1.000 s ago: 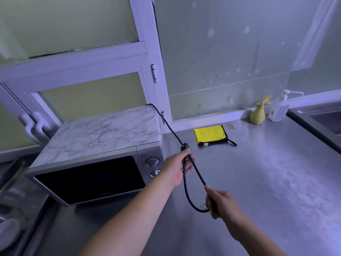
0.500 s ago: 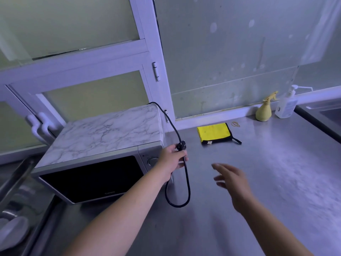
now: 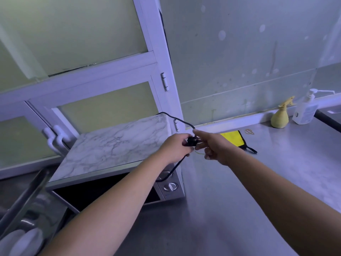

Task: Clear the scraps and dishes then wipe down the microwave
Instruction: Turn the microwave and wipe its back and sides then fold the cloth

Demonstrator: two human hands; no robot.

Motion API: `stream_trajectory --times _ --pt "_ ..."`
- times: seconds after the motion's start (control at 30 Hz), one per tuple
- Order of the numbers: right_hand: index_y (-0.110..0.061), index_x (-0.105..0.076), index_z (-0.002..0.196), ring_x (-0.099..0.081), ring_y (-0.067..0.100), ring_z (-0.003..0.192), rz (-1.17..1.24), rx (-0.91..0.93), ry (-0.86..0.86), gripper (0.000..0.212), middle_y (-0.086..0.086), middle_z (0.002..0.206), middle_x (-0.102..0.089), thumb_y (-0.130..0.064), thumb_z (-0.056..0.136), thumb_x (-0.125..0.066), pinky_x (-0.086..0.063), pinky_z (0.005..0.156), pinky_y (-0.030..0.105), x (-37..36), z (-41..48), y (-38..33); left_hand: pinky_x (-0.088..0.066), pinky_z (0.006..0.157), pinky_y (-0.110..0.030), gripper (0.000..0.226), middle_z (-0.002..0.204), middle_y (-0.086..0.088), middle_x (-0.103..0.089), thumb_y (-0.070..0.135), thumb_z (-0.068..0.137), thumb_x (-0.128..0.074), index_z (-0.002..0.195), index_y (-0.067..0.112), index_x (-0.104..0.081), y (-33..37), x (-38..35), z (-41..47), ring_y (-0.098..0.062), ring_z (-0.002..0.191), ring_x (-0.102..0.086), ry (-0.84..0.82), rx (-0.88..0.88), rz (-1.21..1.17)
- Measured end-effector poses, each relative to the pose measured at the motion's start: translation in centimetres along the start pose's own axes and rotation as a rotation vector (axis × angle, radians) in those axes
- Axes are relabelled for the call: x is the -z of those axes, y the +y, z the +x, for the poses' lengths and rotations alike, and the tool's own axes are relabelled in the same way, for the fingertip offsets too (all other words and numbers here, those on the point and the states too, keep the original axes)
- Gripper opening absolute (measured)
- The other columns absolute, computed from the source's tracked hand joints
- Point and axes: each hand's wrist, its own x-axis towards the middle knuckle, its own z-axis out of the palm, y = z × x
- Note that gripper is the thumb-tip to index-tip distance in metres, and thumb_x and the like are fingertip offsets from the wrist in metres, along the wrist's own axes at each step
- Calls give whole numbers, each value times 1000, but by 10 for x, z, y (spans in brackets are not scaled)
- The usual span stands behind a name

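The microwave, marble-patterned on top, sat on the steel counter against the window frame, its two dials facing the camera; no writing on it could be read. A black cord ran from behind its back right corner to the hands above its front right corner. The left hand, arm stretched forward, gripped a dark lump of the cord, with the rest hanging in a loop below. The right hand was just beside it, index finger extended onto the cord and the other fingers curled; whether they held anything could not be told. Behind lay a yellow cloth and a rubber band. By the wall stood a yellow spray bottle and a pump bottle, its label too blurred to read and its contents unclear.
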Motion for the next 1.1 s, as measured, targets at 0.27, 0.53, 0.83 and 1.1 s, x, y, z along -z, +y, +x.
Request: stream_trajectory --times 0.27,0.53,0.83,1.1 --pt "-17 -57 84 -36 11 41 219 -178 -204 30 17 91 -73 -45 91 -65 -34 45 19 -12 30 -13 -48 84 -37 21 100 3 -65 17 91 -58 110 25 -64 23 49 30 -23 97 -59 -170 -189 732" --pt "-10 -66 87 -68 8 55 734 -191 -39 18 9 71 -73 -18 99 -55 -32 41 17 -17 44 9 8 119 -36 20 114 4 -64 28 94 -57 109 31 -69 13 32 61 -18 131 -40 38 -321 843" --pt "-3 -67 90 -41 5 31 1049 -263 -22 15 10 69 -69 -14 94 -59 -45 41 15 4 72 19 -40 92 -32 48 111 -4 -48 8 66 -78 109 21 -63 -13 -22 69 -25 105 -44 557 -422 450" --pt "-1 -64 87 -47 5 32 1123 -203 -29 22 14 79 -67 -16 98 -54 -46 43 13 22 77 33 -35 56 -20 26 52 15 -53 29 83 -76 67 16 -60 -27 -57 56 0 50 -45 405 162 -394"
